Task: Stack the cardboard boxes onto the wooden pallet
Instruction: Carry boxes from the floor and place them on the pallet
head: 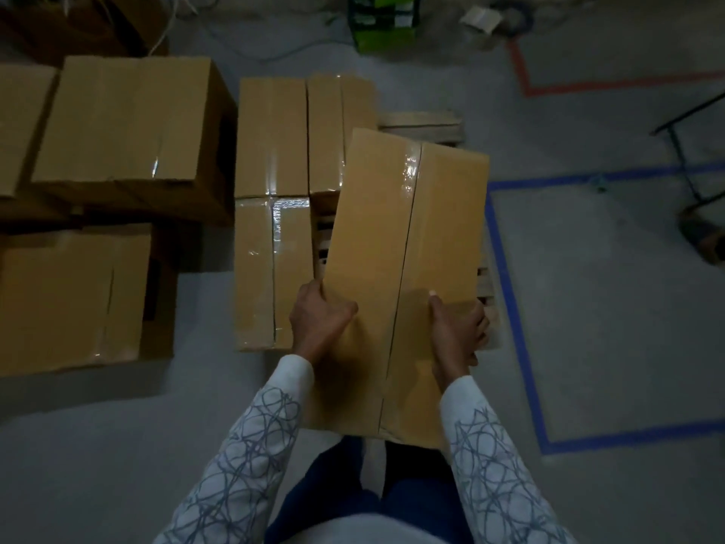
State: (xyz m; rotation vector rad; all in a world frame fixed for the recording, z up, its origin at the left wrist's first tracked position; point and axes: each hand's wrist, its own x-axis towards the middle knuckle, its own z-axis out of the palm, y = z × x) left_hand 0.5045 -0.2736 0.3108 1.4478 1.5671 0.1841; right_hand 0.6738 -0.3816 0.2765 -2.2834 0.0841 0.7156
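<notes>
I hold a long taped cardboard box (408,245) in the air over the right part of the wooden pallet (427,125). My left hand (319,320) grips its left edge, thumb on top. My right hand (457,331) grips its right edge, fingers curled round the side. Three similar boxes lie flat on the pallet: one at the near left (270,268), one at the far left (270,135) and one at the far middle (337,127). Pallet slats show at the far right and beside my right hand.
Larger cardboard boxes stand on the floor to the left, one at the back (125,127) and one nearer (74,296). Blue tape (510,300) marks a rectangle on the floor to the right; red tape (588,86) lies beyond. A green box (384,25) stands far back.
</notes>
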